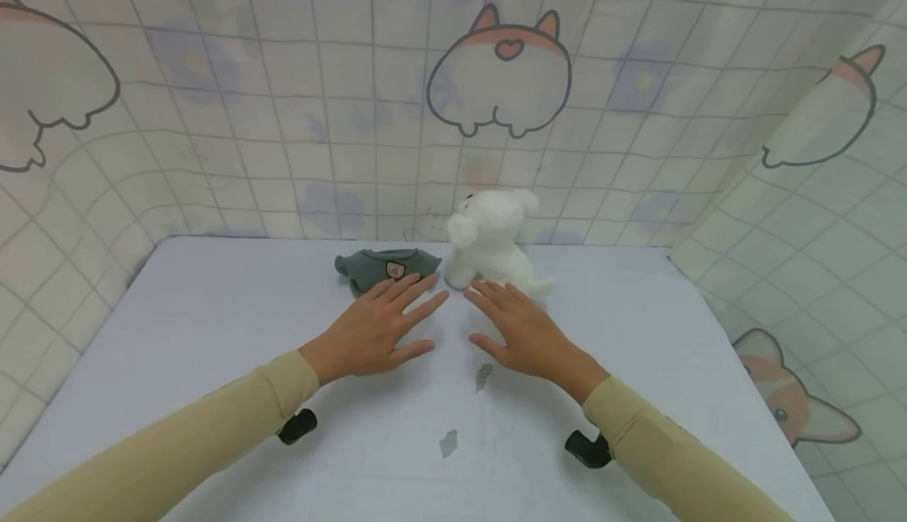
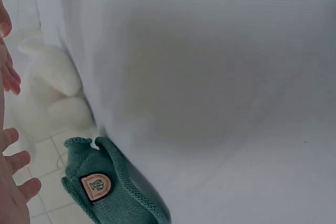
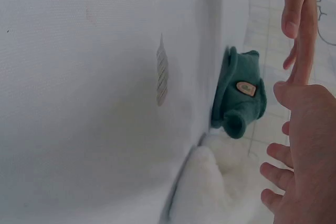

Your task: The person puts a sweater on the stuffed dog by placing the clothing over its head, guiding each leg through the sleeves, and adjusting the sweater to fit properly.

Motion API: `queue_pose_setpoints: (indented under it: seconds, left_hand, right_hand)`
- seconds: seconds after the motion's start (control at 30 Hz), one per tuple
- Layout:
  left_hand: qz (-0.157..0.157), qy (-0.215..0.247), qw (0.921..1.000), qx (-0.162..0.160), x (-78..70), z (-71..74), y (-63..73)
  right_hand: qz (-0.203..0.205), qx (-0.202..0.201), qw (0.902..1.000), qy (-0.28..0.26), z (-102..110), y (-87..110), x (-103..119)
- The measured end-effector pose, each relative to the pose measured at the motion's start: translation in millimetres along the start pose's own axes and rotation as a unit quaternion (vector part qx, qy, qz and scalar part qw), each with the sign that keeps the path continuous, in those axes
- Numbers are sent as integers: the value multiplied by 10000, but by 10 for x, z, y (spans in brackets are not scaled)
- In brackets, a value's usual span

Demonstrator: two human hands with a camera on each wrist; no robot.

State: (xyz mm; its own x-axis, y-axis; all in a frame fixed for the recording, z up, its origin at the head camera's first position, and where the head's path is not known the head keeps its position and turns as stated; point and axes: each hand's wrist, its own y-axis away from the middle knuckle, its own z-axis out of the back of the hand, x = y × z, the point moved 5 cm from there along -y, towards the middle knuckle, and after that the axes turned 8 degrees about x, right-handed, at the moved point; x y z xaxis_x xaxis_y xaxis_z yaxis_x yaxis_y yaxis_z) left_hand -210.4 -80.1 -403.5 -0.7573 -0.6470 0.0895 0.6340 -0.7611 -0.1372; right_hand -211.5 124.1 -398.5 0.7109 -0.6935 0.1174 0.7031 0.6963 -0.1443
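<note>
A white plush dog [image 1: 492, 231] sits near the back of the table, its head turned to the left. Beside it on the left lies a small green knitted sweater [image 1: 368, 268] with a shield-shaped patch on the front. My left hand [image 1: 379, 329], palm down with fingers spread, reaches toward the sweater and overlaps its lower edge in the head view. On the other side, my right hand [image 1: 527, 333] is stretched out in front of the plush dog, fingers extended. Both hands hold nothing. In the right wrist view the sweater [image 3: 241, 93] shows an open sleeve end.
The table [image 1: 234, 294] has a white cover with two small grey marks on it. A grid-patterned curtain [image 1: 340, 112] with cartoon corgis hangs behind and along both sides. Black wrist-camera mounts [image 1: 588, 449] stick out under the sleeves.
</note>
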Motion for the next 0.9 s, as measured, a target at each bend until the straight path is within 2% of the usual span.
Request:
queue_pose_setpoints:
  seconds: [0.2,0.37,0.57,0.73,0.9]
  left_hand:
    - [61,26,10000,22,13,-50,-41]
    - [18,127,9998,-140,28,-57,-78]
    - [70,151,9997,-177,55,-83,-121]
    - [157,208,9995,-155,84,-103,-150]
    - [206,329,9992,-112,106,-119,-170]
  right_hand:
    - [-211,-8,9997,103,-38,12,-74]
    - [-475,-10,9987,192,-46,34,-119]
    - [-659,-52,9977,168,-64,53,-178]
    - [-714,-232,9969,236,-72,64,-231]
    - [-773,-581,9950,230,-56,76,-279]
